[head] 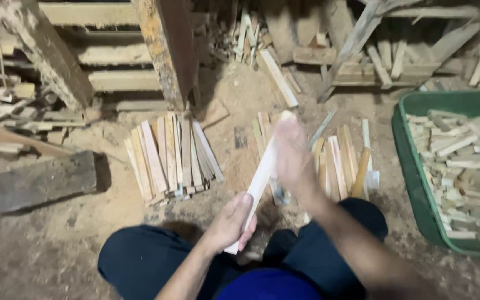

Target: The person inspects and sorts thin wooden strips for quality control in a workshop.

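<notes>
A person crouches on a sawdust-covered floor (40,255), knees in dark trousers, seen from above. The left hand (230,221) is wrapped around the lower end of a pale wooden strip (262,176), fingers curled together and the thumb pressed against its face; the strip slants up and away from the knees. The right hand (291,145) sits at the strip's upper end and is blurred by motion, so I cannot tell whether its fingers are spread or closed on the wood. Just left of the strip, a neat stack of cut slats (172,157) lies on the floor below a rusty upright post (168,50). To the right, a looser pile of slats (343,161) lies on the floor behind the right forearm. At the right edge of the floor stands a green tub (412,166) filled with short wood offcuts (462,166). A dark block (43,180) rests near the left edge. The risks look plain to me: bare skin moving fast along rough-sawn wood could pick up a splinter, the thin strip could snap or twist out of the lower hand if pressed too hard, and a slip could scatter the tidy stack beside it.
</notes>
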